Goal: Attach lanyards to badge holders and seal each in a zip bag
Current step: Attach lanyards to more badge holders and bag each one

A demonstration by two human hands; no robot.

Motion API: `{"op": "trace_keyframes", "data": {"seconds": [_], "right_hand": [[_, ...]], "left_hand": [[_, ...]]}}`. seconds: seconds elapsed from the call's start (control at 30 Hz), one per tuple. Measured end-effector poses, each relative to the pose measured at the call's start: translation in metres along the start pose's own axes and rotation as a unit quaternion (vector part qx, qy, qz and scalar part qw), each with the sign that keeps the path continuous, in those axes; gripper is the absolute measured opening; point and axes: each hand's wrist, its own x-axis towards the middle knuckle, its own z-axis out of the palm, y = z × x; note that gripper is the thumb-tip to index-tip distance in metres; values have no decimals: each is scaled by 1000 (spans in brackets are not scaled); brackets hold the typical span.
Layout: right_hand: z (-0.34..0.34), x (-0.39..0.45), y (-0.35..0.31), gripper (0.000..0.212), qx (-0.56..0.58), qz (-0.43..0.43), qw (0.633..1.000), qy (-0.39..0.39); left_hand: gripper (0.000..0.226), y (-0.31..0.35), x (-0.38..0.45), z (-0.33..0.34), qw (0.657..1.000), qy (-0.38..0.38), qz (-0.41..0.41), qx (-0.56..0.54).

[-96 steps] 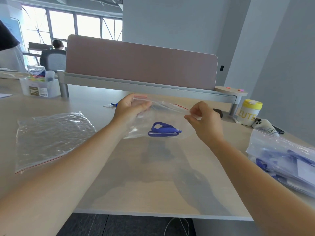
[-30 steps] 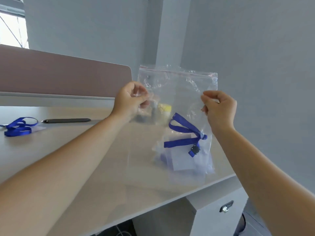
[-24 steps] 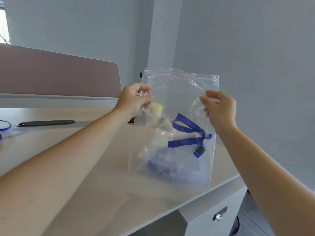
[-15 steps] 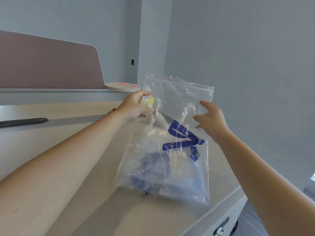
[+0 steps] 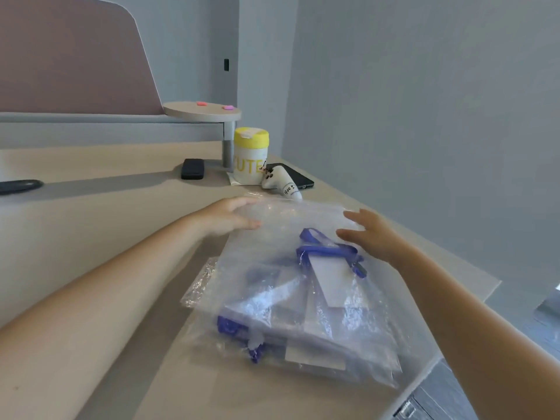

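Note:
A clear zip bag (image 5: 272,237) lies on top of a pile of filled zip bags (image 5: 303,334) near the desk's right edge. Inside it I see a blue lanyard (image 5: 324,248) clipped to a badge holder with a white card (image 5: 330,281). My left hand (image 5: 230,218) touches the bag's far left corner with straight fingers. My right hand (image 5: 369,233) hovers at the bag's far right side, fingers spread and loose. Neither hand grips anything.
Beyond the pile stand a white jar with a yellow lid (image 5: 250,156), a small white figure (image 5: 280,183), a dark phone (image 5: 298,175) and a black case (image 5: 193,168). A desk divider (image 5: 69,56) runs along the back. The desk's edge (image 5: 424,368) drops off right beside the pile.
The bag hung upright between both pinching hands; it now lies flat on the pile. Both hands have let go and opened.

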Motion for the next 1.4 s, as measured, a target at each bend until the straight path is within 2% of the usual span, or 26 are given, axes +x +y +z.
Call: {"op": "trace_keyframes", "data": {"seconds": [0.13, 0.23, 0.33, 0.4, 0.47, 0.5, 0.67, 0.87, 1.13, 1.4], "right_hand": [[2, -3, 5, 48, -55, 11, 997, -50], [4, -7, 5, 43, -115, 41, 988, -89], [4, -7, 5, 44, -158, 33, 981, -108], [5, -7, 5, 47, -166, 22, 980, -105], [3, -8, 3, 51, -125, 25, 988, -88], [2, -8, 3, 52, -99, 27, 992, -74], [-11, -21, -13, 48, -60, 14, 998, -18], [7, -49, -70, 45, -142, -50, 989, 0], [95, -105, -164, 51, -193, -212, 956, -65], [202, -160, -236, 45, -268, -322, 898, -135]], "left_hand": [[60, -15, 2, 6, 996, -60, -46, 54], [88, -19, 3, 8, 979, -75, -48, 182], [103, -17, 2, 7, 973, -79, -50, 210], [89, -19, 2, 7, 978, -64, -43, 193], [67, -19, 1, 5, 983, -41, -40, 175], [64, -19, -1, 3, 984, -31, -39, 168], [56, -5, -31, -10, 978, 31, -36, 202], [59, -7, -103, -37, 952, 89, -100, 275], [57, -45, -235, -85, 914, 162, -206, 311], [56, -97, -372, -135, 837, 229, -331, 371]]}}
